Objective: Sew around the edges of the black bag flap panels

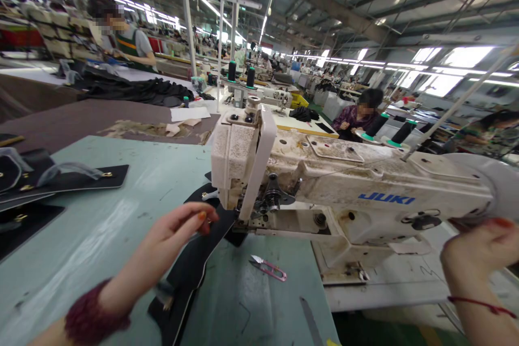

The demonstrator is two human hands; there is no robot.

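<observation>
A white sewing machine (389,178) marked JUKI stands before me. Under its needle area lies a black panel (190,265) with a pale edge, running down towards me. My left hand (182,230) is over this panel, just left of the needle area, thumb and fingers drawn together; what they pinch, if anything, is hidden. At the far right my right hand (478,248) is closed at the lower rim of the handwheel (486,181), its fingertips partly out of sight. A pair of pink-handled thread snips (270,268) rests on the table below the machine head.
Black panels (81,181) with clear-wrapped straps and gold fittings lie on the green tabletop (133,159) at left. A grey metal strip (310,319) is near the front edge. Thread cones (375,127) stand behind the machine. Co-workers (133,43) sit or stand further back.
</observation>
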